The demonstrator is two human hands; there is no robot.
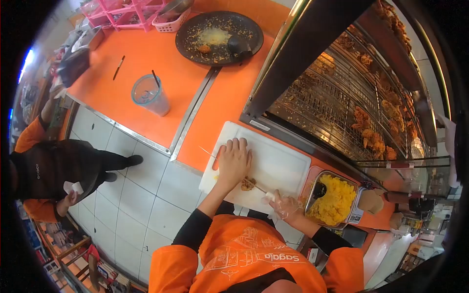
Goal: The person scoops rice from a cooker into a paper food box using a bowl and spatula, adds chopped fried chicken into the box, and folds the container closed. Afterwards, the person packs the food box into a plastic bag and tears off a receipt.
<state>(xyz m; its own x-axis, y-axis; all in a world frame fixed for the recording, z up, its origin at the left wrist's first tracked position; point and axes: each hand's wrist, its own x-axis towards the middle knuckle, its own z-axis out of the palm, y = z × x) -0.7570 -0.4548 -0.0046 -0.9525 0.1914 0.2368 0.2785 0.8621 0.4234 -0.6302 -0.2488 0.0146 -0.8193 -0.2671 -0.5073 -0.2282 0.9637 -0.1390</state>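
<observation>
My right hand (pixel 285 206), in a clear plastic glove, is closed around the pale handle of a knife (pixel 261 188). Its blade runs leftward beneath my left hand (pixel 233 163), and a thin tip shows on the far side. The left hand is bare and lies flat, fingers stretched out, over the blade. Close by its wrist, a browned piece of fried food (pixel 248 184) rests against the blade. Under all of this is a white cutting board (pixel 281 158). What is beneath my left palm is hidden.
A metal tray of yellow rice (pixel 333 200) stands right of the board. Behind is a lit display case with fried chicken (pixel 364 124). A stone mortar (pixel 220 36), a plastic cup (pixel 150 95) and a pen (pixel 118 67) sit on the orange counter. At left stands a co-worker (pixel 58 168).
</observation>
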